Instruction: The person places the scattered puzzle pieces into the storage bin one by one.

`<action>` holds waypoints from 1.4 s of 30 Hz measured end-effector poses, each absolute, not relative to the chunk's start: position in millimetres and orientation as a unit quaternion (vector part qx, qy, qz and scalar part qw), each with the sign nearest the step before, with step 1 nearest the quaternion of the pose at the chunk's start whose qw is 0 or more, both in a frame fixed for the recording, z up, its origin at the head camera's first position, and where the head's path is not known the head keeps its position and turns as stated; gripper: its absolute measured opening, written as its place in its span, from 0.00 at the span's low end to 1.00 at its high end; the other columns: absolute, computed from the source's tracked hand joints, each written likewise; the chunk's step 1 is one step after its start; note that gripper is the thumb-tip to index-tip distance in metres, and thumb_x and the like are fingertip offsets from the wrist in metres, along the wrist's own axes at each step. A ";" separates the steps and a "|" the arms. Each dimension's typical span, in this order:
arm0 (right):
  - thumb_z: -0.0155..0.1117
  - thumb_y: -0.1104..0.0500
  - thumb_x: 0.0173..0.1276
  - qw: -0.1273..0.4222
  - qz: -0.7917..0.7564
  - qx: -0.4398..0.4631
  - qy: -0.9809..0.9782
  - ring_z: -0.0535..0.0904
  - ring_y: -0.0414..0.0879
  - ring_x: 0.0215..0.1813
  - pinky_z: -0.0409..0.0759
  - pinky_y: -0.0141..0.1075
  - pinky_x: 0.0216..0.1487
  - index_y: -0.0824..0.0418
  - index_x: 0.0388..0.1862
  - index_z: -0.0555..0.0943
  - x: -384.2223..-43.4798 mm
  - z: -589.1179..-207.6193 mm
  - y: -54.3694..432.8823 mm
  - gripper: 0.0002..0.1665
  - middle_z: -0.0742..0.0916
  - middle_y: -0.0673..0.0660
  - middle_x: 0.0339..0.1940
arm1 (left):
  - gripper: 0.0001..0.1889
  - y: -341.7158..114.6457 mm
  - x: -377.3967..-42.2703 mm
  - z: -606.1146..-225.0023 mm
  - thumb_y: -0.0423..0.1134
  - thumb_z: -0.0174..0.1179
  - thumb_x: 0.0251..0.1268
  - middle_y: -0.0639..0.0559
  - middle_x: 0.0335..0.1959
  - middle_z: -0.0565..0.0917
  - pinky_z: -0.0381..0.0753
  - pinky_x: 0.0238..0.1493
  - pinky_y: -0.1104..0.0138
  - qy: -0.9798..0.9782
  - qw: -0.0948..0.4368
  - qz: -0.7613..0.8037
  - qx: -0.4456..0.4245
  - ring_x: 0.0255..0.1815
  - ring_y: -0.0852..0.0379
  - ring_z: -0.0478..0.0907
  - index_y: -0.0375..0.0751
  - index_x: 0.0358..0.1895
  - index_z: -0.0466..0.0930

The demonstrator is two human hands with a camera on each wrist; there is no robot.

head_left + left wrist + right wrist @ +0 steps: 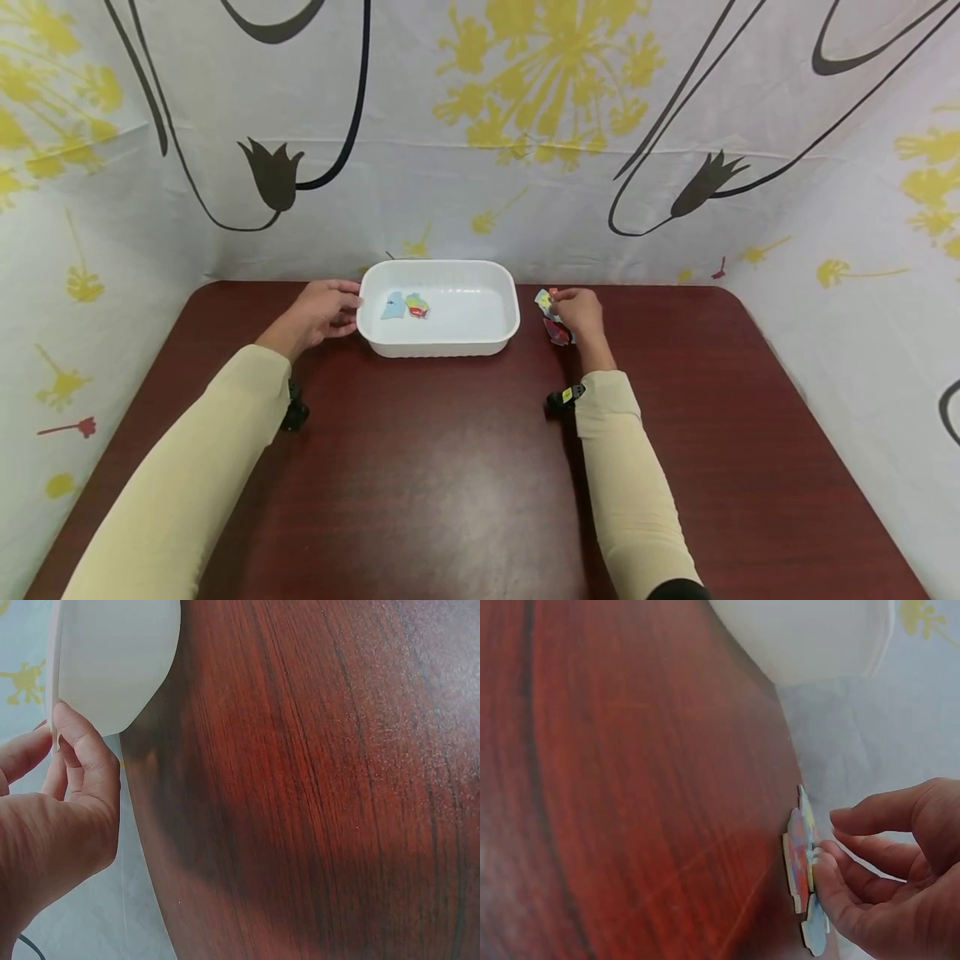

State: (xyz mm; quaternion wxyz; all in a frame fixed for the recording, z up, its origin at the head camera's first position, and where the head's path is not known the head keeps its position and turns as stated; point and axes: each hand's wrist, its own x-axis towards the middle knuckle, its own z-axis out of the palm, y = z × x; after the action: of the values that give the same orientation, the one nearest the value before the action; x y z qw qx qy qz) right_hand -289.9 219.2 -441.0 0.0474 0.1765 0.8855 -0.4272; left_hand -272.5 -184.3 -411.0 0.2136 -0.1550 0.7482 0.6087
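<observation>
My left hand (321,312) pinches the left rim of a white plastic tub (408,344); in the left wrist view, the thumb and fingers (88,746) lie on either side of the rim. Inside the tub, toward its left, are a light blue puzzle piece (393,306) and a multicoloured one (417,307). Right of the tub, my right hand (582,315) is at a small heap of thin, colourful puzzle pieces (557,332). In the right wrist view, the thumb and fingertips pinch a piece at the heap (799,859); the fingers partly hide it.
The dark red-brown wooden table (435,467) extends around the tub and toward me. A white cloth (465,192) with yellow and grey flower prints hangs behind the table's far edge and along both sides.
</observation>
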 end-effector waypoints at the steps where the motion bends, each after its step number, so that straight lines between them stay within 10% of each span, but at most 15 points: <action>1: 0.62 0.60 0.67 0.045 -0.422 0.175 0.888 0.78 0.56 0.53 0.78 0.48 0.54 0.64 0.53 0.82 -289.8 -442.0 218.8 0.18 0.83 0.63 0.55 | 0.23 -184.3 -272.2 -410.9 0.38 0.51 0.74 0.44 0.54 0.74 0.82 0.40 0.68 0.748 0.214 0.608 -0.155 0.38 0.57 0.76 0.43 0.70 0.66; 15: 0.62 0.65 0.61 0.009 -0.390 0.168 0.905 0.78 0.59 0.54 0.84 0.44 0.34 0.64 0.57 0.80 -291.2 -448.7 211.4 0.23 0.83 0.66 0.53 | 0.23 -185.5 -271.3 -410.1 0.38 0.52 0.74 0.42 0.57 0.73 0.83 0.41 0.68 0.745 0.216 0.613 -0.153 0.38 0.56 0.76 0.43 0.70 0.66; 22: 0.62 0.64 0.60 -0.002 -0.343 0.158 0.926 0.77 0.59 0.56 0.83 0.46 0.45 0.65 0.57 0.81 -292.3 -450.7 209.0 0.24 0.84 0.65 0.53 | 0.23 -186.0 -270.9 -410.2 0.38 0.52 0.74 0.42 0.56 0.73 0.83 0.41 0.68 0.744 0.215 0.613 -0.155 0.38 0.56 0.75 0.43 0.70 0.66; 33: 0.59 0.68 0.58 0.025 -0.370 0.175 0.912 0.78 0.42 0.16 0.79 0.38 0.16 0.64 0.43 0.84 -292.3 -446.3 202.1 0.14 0.86 0.61 0.28 | 0.23 -185.4 -271.5 -409.9 0.38 0.52 0.74 0.43 0.55 0.73 0.83 0.41 0.68 0.744 0.216 0.612 -0.159 0.41 0.54 0.74 0.43 0.70 0.66; 42: 0.55 0.65 0.61 0.052 -0.366 0.177 0.912 0.82 0.44 0.22 0.80 0.39 0.17 0.62 0.54 0.80 -291.3 -442.3 198.8 0.21 0.84 0.61 0.52 | 0.23 -184.8 -270.5 -410.8 0.38 0.52 0.74 0.44 0.53 0.73 0.82 0.41 0.68 0.746 0.214 0.611 -0.158 0.39 0.55 0.74 0.43 0.70 0.66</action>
State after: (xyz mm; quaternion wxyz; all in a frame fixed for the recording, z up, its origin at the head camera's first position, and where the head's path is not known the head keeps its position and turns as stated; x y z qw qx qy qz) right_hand -291.3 198.8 -442.3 0.0515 0.1774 0.9119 -0.3664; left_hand -270.5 -184.8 -410.8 0.2140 -0.1579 0.7456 0.6109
